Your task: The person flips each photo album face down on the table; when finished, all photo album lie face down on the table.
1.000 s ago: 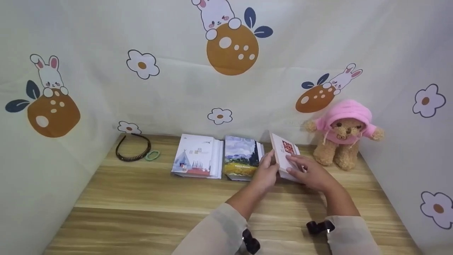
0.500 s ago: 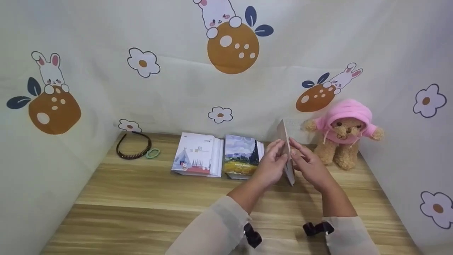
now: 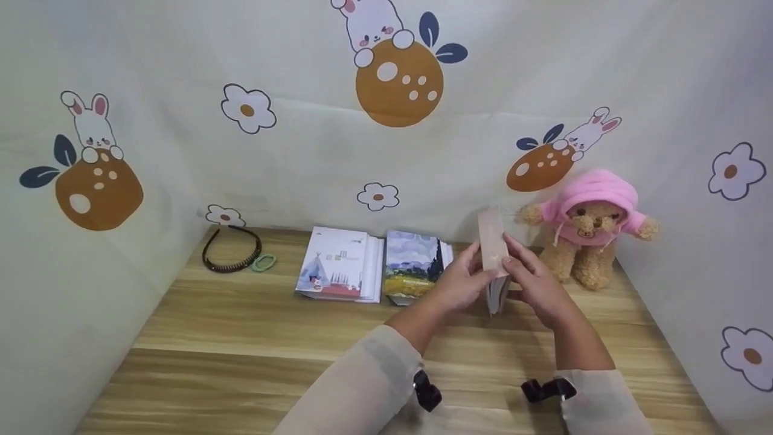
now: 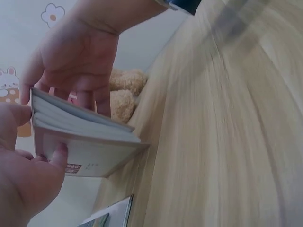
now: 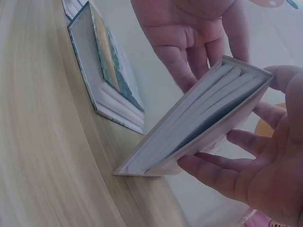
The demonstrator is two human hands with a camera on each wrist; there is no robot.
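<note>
A small, thick hardcover photo album (image 3: pixel 493 241) stands upright between both hands, its pale spine facing the head camera. My left hand (image 3: pixel 462 281) grips it from the left, thumb at the spine and fingers along the cover with a red printed block (image 4: pixel 73 168). From the right, my right hand (image 3: pixel 534 284) holds the opposite cover, its thumb also by the spine. The page edges (image 5: pixel 203 111) show between the covers in the right wrist view, and the album's lower corner is close over the tabletop. Left of it lies a second album with a painted landscape cover (image 3: pixel 412 266).
Farther left is a white album with a tent picture (image 3: pixel 332 263). A dark headband (image 3: pixel 229 266) and a green hair tie (image 3: pixel 264 262) lie at the back left. A teddy bear in a pink hood (image 3: pixel 595 229) sits behind the right hand, before a printed cloth wall (image 3: pixel 302 163).
The held album has turned from leaning with its front cover showing, to edge-on, to upright with the spine toward the head camera. Both hands have shifted their hold around it.
</note>
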